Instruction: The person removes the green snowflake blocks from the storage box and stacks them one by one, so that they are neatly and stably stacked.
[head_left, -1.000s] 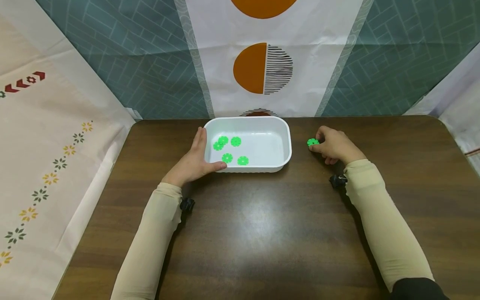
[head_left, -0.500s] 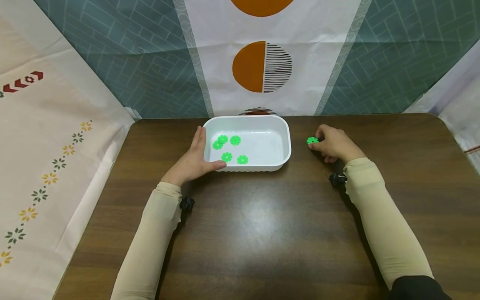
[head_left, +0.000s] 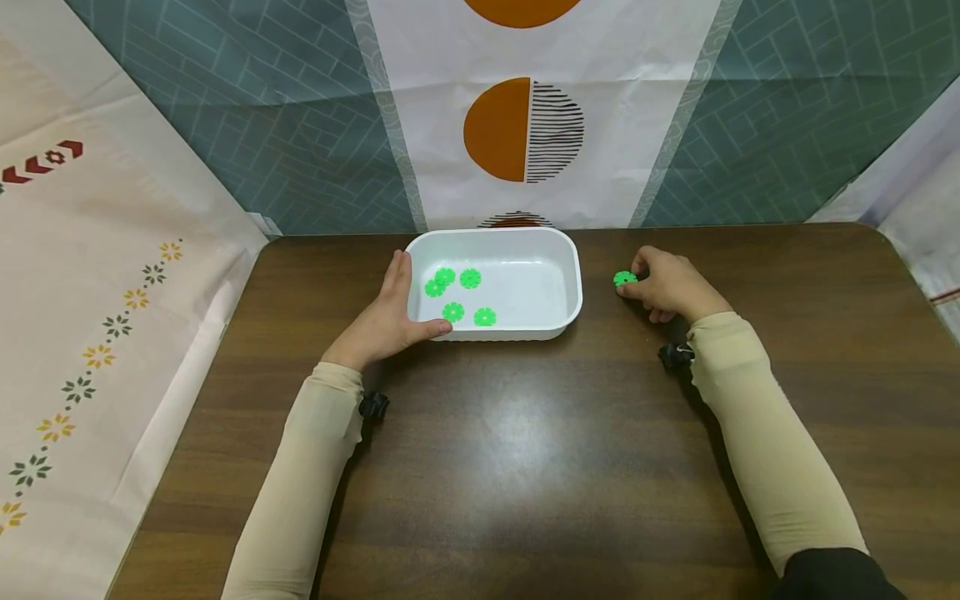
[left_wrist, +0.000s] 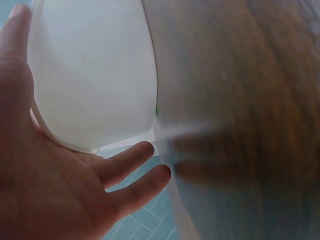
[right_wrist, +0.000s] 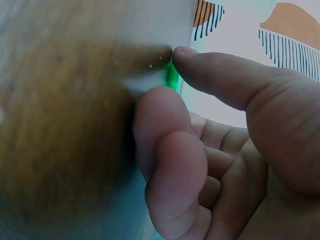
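Observation:
A white rectangular tray (head_left: 528, 287) stands at the far side of the brown table, with several green notched discs (head_left: 470, 278) lying flat in its left part. My left hand (head_left: 375, 327) spans the tray's left end, thumb along the front rim and the other fingers straight by the left side. The left wrist view shows two of those straight fingers (left_wrist: 142, 187) apart from the tray wall. Right of the tray, my right hand (head_left: 670, 287) pinches one green notched disc (head_left: 625, 278) at the tabletop. Its green edge (right_wrist: 173, 77) shows between the fingertips in the right wrist view.
The wooden table (head_left: 510, 467) meets a patterned cloth backdrop (head_left: 322, 133) right behind the tray. A pale embroidered cloth (head_left: 97, 317) hangs along the left side, and white cloth (head_left: 926, 200) along the right.
Both hands, the tray and the discs keep their places relative to one another. The whole scene sits slightly higher in the head view.

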